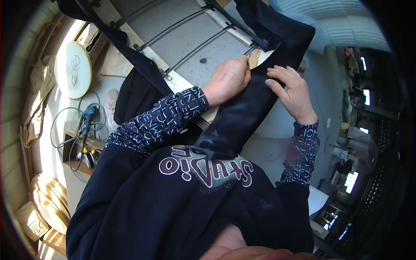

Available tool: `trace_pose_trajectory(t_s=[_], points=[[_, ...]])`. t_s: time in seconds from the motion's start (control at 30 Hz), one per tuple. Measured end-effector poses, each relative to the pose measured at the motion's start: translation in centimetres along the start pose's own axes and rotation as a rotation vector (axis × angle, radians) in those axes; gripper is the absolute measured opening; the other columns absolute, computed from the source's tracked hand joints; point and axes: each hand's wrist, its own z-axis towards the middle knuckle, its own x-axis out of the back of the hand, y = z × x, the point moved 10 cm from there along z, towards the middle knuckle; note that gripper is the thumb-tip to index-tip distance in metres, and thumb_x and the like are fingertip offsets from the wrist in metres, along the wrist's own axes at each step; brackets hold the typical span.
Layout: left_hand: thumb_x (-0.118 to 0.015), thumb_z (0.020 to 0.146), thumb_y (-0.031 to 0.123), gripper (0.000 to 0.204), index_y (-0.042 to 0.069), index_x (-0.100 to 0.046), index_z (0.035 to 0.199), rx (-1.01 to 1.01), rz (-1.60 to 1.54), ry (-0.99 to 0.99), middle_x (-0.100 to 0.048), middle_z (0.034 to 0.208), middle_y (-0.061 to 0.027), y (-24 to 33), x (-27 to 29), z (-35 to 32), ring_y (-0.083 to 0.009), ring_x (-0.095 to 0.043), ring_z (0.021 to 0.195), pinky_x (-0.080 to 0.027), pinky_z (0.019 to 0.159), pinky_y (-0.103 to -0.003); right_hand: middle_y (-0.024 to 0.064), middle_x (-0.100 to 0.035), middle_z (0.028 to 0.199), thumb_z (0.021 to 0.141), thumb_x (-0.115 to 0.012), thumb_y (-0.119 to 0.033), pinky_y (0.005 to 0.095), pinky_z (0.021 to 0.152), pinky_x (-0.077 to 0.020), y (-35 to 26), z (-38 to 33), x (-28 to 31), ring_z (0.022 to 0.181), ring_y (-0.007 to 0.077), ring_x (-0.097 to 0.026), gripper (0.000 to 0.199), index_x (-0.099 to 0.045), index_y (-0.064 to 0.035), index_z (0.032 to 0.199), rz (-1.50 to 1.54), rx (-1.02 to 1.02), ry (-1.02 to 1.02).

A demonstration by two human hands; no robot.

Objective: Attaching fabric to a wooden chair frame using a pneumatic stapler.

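Note:
A wooden frame (185,82) lies in front of me, strung with curved metal springs (177,21). Dark cloth (242,115) covers its right side and reaches down to my chest. My left hand (227,80) is closed at the inner edge of this cloth, beside the frame's inner opening. Its fingers curl down there, and their tips are partly hidden. On the cloth's outer edge lies my right hand (294,92), fingers stretched out and thumb apart. More dark cloth (143,71) hangs along the frame's left side.
To the left stand a round pale disc (74,70) and a blue power tool (89,115) with a coiled green hose (53,130). Curved boards (50,199) are stacked at lower left. Pale translucent wrapping (333,21) fills the far right corner.

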Motion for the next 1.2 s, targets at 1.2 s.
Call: trace_pose_trajectory(t_s=[1.2], points=[[-0.063, 0.087, 0.017, 0.018, 0.001, -0.069, 0.094, -0.156, 0.089, -0.046, -0.07, 0.084, -0.0228, -1.1, -8.2, 8.4, -0.0415, -0.07, 0.084, -0.055, 0.072, -0.049, 0.014, -0.072, 0.114, 0.086, -0.075, -0.019, 0.0386, 0.098, -0.0499, -1.5, -1.3, -5.3, 0.113, 0.031, -0.065, 0.029, -0.071, -0.001, 0.108, 0.117, -0.06, 0.066]])
